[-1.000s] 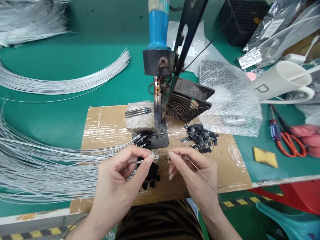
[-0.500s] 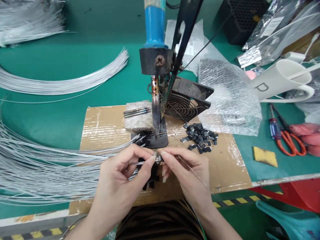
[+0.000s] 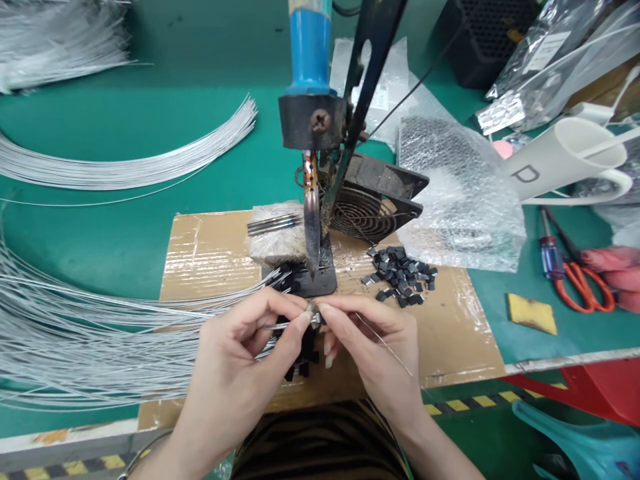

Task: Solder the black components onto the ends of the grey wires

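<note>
My left hand (image 3: 245, 363) is closed in a pinch on a thin grey wire (image 3: 279, 326). Its thumb and forefinger nearly meet those of my right hand (image 3: 383, 347), which pinches a small black connector (image 3: 319, 319) with a metal end, partly hidden by the fingertips. A strand of solder wire (image 3: 384, 343) trails across the right hand. Just above both hands points the tip of an upright soldering iron (image 3: 311, 57), clamped in a black stand (image 3: 367, 60). Under the hands lie several wires with black connectors (image 3: 303, 363).
Loose black connectors (image 3: 400, 273) lie on the cardboard (image 3: 455, 333), near a small fan (image 3: 373, 200). Bundled grey wires (image 3: 125, 347) spread to the left. Further right are a yellow sponge (image 3: 531, 313), orange-handled scissors (image 3: 583, 287), a screwdriver (image 3: 550, 253) and a white mug (image 3: 560, 163).
Almost nothing differs. Both hands keep their pinch at the same spot, with only a very slight shift of the fingers and of the view.
</note>
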`<action>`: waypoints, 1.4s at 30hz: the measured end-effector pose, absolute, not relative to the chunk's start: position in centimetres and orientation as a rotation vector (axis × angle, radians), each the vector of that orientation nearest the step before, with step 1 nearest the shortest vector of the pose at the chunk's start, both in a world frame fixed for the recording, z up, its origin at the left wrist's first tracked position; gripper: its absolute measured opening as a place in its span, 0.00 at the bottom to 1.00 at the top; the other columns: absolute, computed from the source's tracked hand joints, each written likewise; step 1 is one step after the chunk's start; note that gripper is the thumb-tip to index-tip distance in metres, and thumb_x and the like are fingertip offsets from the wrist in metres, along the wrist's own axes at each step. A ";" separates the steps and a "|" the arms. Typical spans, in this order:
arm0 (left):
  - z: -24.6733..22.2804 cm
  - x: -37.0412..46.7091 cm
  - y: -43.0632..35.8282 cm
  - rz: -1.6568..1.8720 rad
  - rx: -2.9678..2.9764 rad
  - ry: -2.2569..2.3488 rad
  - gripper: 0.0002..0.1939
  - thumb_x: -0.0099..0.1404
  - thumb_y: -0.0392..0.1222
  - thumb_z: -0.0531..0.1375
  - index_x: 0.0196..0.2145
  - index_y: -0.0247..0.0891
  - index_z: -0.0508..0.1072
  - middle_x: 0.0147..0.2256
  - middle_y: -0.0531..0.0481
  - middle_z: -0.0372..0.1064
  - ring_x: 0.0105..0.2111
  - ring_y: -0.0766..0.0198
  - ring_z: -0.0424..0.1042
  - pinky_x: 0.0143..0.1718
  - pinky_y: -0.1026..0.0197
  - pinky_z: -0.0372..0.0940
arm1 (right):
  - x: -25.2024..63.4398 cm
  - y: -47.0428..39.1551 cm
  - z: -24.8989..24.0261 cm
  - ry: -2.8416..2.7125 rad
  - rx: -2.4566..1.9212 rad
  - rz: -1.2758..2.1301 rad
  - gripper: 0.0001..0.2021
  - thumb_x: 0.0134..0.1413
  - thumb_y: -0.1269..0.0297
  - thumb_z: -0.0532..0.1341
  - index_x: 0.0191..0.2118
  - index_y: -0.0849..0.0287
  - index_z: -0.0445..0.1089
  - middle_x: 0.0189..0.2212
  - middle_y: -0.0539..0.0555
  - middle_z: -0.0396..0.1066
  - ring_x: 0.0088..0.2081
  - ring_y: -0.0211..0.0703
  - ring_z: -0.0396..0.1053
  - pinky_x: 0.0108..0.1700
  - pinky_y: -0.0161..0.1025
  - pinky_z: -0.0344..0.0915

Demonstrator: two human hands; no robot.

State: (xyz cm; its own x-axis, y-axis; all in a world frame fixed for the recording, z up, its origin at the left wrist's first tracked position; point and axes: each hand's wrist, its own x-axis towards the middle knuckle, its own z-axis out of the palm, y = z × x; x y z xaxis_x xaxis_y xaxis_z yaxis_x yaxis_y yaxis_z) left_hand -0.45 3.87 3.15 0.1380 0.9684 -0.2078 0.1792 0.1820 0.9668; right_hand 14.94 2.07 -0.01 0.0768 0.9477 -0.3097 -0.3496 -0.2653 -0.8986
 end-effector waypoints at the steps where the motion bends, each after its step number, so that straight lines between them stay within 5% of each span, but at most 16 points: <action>1: 3.1 -0.4 3.9 0.863 1.243 1.298 0.08 0.68 0.32 0.64 0.31 0.42 0.79 0.34 0.55 0.81 0.31 0.70 0.78 0.33 0.73 0.70 | 14.9 2.1 -0.1 -0.712 -1.214 1.456 0.03 0.59 0.64 0.72 0.37 0.50 0.85 0.24 0.47 0.76 0.20 0.31 0.70 0.23 0.28 0.71; 4: 3.1 -0.4 3.9 0.845 1.235 1.314 0.07 0.68 0.34 0.64 0.31 0.42 0.78 0.35 0.54 0.81 0.31 0.69 0.78 0.34 0.71 0.70 | 15.1 1.8 -0.3 -0.828 -1.250 1.373 0.03 0.62 0.62 0.70 0.39 0.49 0.84 0.26 0.47 0.74 0.22 0.32 0.68 0.24 0.30 0.67; 9: 2.8 -0.3 4.0 0.856 1.252 1.416 0.06 0.66 0.35 0.65 0.30 0.40 0.78 0.34 0.53 0.80 0.28 0.70 0.73 0.28 0.71 0.65 | 16.0 0.9 -0.7 -1.174 -1.345 1.134 0.17 0.75 0.57 0.54 0.61 0.48 0.74 0.37 0.51 0.68 0.34 0.40 0.67 0.38 0.40 0.68; 13: 2.7 -0.2 4.2 0.873 1.257 1.443 0.05 0.66 0.35 0.65 0.30 0.40 0.77 0.34 0.53 0.80 0.29 0.69 0.73 0.29 0.70 0.65 | 15.9 0.7 -0.6 -1.165 -1.364 1.137 0.20 0.77 0.59 0.46 0.66 0.51 0.64 0.31 0.49 0.67 0.30 0.42 0.65 0.36 0.42 0.63; 16: 2.6 -0.2 4.4 0.865 1.276 1.468 0.05 0.67 0.36 0.65 0.31 0.40 0.76 0.36 0.52 0.80 0.30 0.68 0.74 0.28 0.69 0.65 | 15.8 0.8 -0.3 -1.135 -1.329 1.145 0.15 0.76 0.63 0.47 0.62 0.50 0.61 0.25 0.45 0.66 0.26 0.41 0.62 0.33 0.41 0.60; 19: 2.6 0.0 4.6 0.869 1.305 1.491 0.05 0.67 0.37 0.65 0.32 0.40 0.77 0.35 0.52 0.79 0.30 0.68 0.74 0.28 0.68 0.64 | 16.2 0.8 -0.3 -1.163 -1.374 1.097 0.07 0.74 0.65 0.49 0.44 0.52 0.63 0.26 0.45 0.61 0.25 0.40 0.57 0.29 0.40 0.54; 22: 2.7 0.1 4.8 0.865 1.328 1.494 0.05 0.67 0.38 0.65 0.31 0.40 0.76 0.35 0.52 0.79 0.31 0.67 0.74 0.30 0.68 0.66 | 16.9 0.9 -0.3 -1.254 -1.397 1.066 0.13 0.74 0.67 0.49 0.33 0.53 0.58 0.29 0.47 0.57 0.29 0.40 0.57 0.34 0.40 0.57; 29: 2.8 0.5 5.1 0.878 1.366 1.499 0.06 0.68 0.38 0.64 0.32 0.40 0.76 0.35 0.52 0.79 0.35 0.64 0.78 0.34 0.66 0.69 | 16.7 1.9 0.4 -1.198 -1.246 1.120 0.08 0.69 0.70 0.60 0.35 0.54 0.65 0.52 0.56 0.73 0.56 0.49 0.71 0.59 0.47 0.67; 42: 2.8 0.8 6.0 0.949 1.369 1.529 0.06 0.66 0.35 0.65 0.30 0.40 0.76 0.29 0.55 0.76 0.26 0.69 0.72 0.25 0.68 0.63 | 16.0 3.1 0.7 -1.053 -1.250 1.140 0.10 0.64 0.73 0.64 0.32 0.53 0.68 0.48 0.55 0.82 0.53 0.48 0.79 0.56 0.46 0.74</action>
State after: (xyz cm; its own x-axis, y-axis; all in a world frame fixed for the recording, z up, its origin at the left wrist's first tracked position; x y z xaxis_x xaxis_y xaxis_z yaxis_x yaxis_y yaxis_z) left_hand 0.77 6.05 2.84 -0.0366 0.9938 -0.1053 0.3467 0.1114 0.9314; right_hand 15.96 3.06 0.68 0.1446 0.9892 -0.0238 -0.0547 -0.0160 -0.9984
